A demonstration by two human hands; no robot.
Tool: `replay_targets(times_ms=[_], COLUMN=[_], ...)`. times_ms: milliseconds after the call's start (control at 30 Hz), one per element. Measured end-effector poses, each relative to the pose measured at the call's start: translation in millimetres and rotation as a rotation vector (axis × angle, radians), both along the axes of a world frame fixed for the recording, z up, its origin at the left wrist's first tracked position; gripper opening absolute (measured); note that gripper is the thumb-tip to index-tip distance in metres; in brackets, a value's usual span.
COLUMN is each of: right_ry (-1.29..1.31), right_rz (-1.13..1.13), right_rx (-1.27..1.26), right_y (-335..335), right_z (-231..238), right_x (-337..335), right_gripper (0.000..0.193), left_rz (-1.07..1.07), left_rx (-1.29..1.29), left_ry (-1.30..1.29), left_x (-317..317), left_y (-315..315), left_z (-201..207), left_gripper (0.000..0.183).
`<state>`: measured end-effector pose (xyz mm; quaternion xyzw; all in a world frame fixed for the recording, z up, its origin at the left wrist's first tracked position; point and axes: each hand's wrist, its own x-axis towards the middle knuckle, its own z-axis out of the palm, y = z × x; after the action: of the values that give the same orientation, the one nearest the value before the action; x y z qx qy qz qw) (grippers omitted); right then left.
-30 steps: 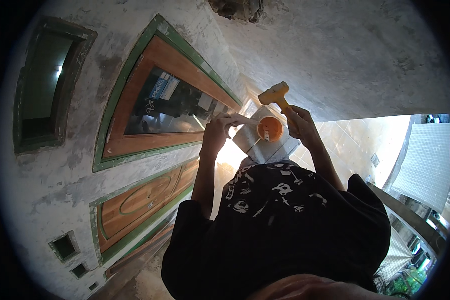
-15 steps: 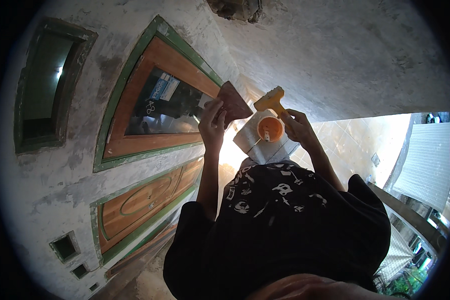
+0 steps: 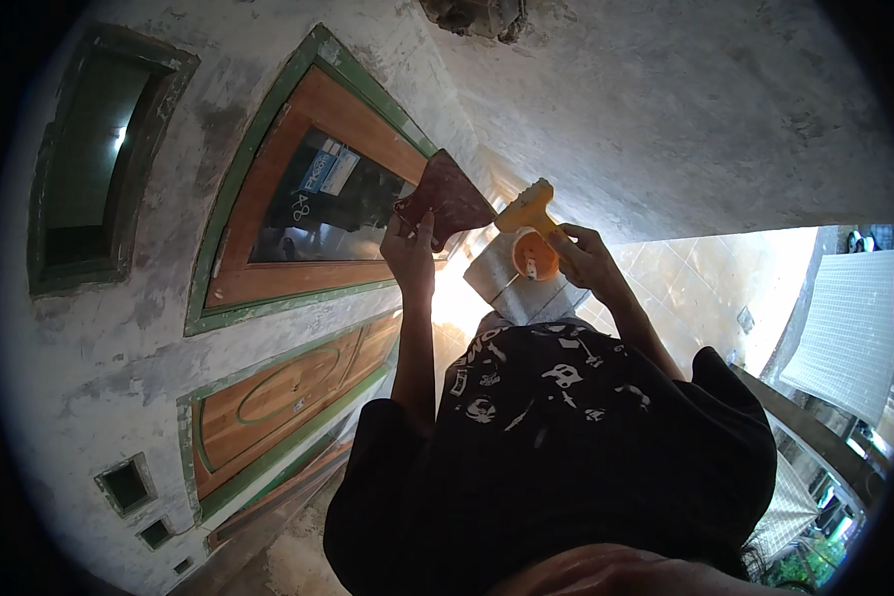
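Note:
My left hand [image 3: 410,256] grips the lower edge of a dark red, flat putty board [image 3: 449,202], its broad face showing. My right hand [image 3: 588,260] is closed around the handle of a yellow putty scraper [image 3: 526,207] with whitish residue on its blade end. The scraper's blade end is close to the right corner of the board; I cannot tell if they touch. Below the scraper sits an orange bucket [image 3: 536,254] with something whitish inside, on a pale grey surface [image 3: 494,270].
A patchy plastered wall [image 3: 685,119] rises ahead and to the right. Along the left wall are a green-framed wooden window [image 3: 230,283], a lower wooden panel [image 3: 268,407] and an open recess [image 3: 84,179]. Floor tiles [image 3: 685,268] and a light sheet [image 3: 839,323] show at right.
The putty board has turned to show more of its face. The scraper has swung down and left toward the board's corner. Both hands keep their holds.

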<state>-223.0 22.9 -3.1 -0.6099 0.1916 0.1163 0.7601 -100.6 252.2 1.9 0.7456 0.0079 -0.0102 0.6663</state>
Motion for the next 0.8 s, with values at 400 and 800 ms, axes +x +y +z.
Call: replay_targets(times_ms=[400,800], right_ry=[-0.008,0.002], right_rz=[-0.002,-0.041], right_rx=[-0.074,0.061], right_y=[5,12], right_z=[-3,0], right_x=[2,7], right_gripper=[0.033,0.031], left_rz=[-0.056,-0.156], left_rx=[-0.014,0.105], left_ry=[0.001,0.087], left_x=[-5,-18], left_y=[-5,-10], left_z=[2,4], left_gripper=[0.022,0.021])
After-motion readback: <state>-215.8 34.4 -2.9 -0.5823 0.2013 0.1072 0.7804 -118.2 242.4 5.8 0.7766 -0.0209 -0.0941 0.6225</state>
